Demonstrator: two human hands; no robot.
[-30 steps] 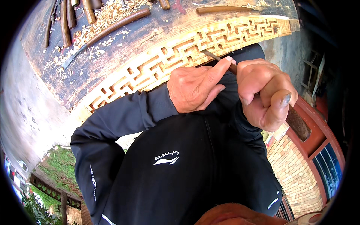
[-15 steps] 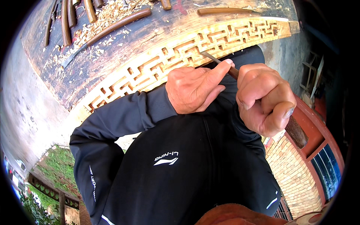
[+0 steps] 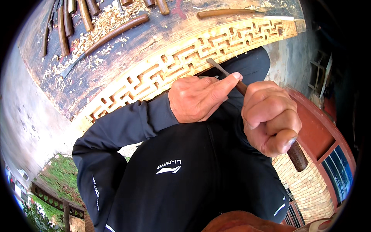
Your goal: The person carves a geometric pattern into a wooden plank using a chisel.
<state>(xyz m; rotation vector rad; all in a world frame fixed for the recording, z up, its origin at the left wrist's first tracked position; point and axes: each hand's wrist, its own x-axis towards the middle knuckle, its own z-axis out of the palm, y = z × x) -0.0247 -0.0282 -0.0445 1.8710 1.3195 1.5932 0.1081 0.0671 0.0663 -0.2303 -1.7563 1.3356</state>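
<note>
A long-handled chisel [image 3: 296, 156] slants across the front of me. My right hand [image 3: 270, 116] is closed around its dark wooden handle, whose butt sticks out below the fist. My left hand [image 3: 199, 98] reaches across from the left, its fingertips closed at the front of the handle, by the metal shank. Over the near edge of a pale carved wooden board [image 3: 288, 28], the flat blade's tip points up and left; whether it touches the wood I cannot tell. Angular fretwork-like recesses run along most of the board.
The board lies along the near side of a worn wooden table [image 3: 154, 42]. Another long-handled chisel [image 3: 116, 34] lies beyond it among wood shavings [image 3: 110, 27]. Several tool handles [image 3: 63, 33] sit at the far left, and a further wooden-handled tool [image 3: 220, 13] lies at the back.
The chisel has drawn back toward me, its tip now at the board's near edge. My right hand has moved lower, and more of the handle's butt shows. The view has shifted slightly.
</note>
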